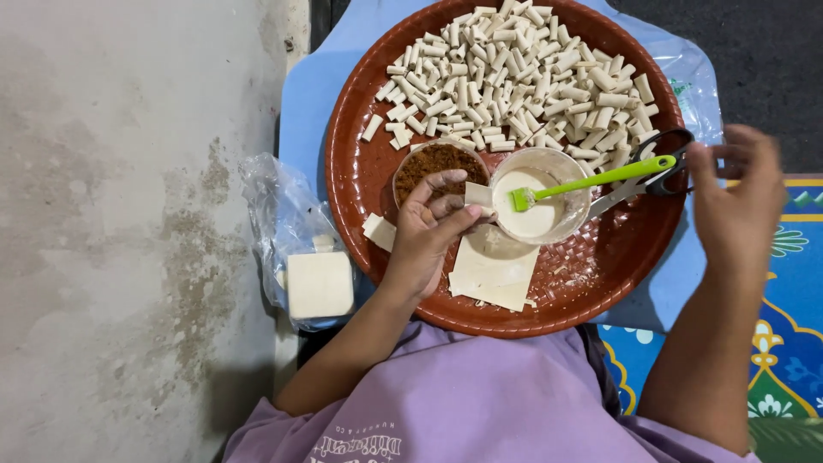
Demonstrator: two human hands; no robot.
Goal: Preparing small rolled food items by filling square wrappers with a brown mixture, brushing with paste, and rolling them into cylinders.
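Filling most of the tray [360,184] from 10 to 3 o'clock: finished rolls [523,77]. Left hand [433,227] pinches one wrapper [477,196] beside the filling bowl [437,163]; right hand [737,193], fingers loosely curled, hovers empty near scissors [656,167] at 3 o'clock. Remaining, judging by stock: few flat wrappers [493,274] at 6 o'clock (more in bag [317,283]), paste bowl [540,210] with brush [591,178].

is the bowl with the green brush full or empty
Partly full: the clear bowl holds a shallow pool of white paste, with the green brush bristles resting in it.

reddish-brown woven-pattern tray [369,180], pale cream rolls [514,69], brown filling [433,161], white paste [536,219], lime green brush [591,178], black-handled scissors [660,167], light blue stool [313,94], lilac shirt [463,394], blue floral mat [789,343].
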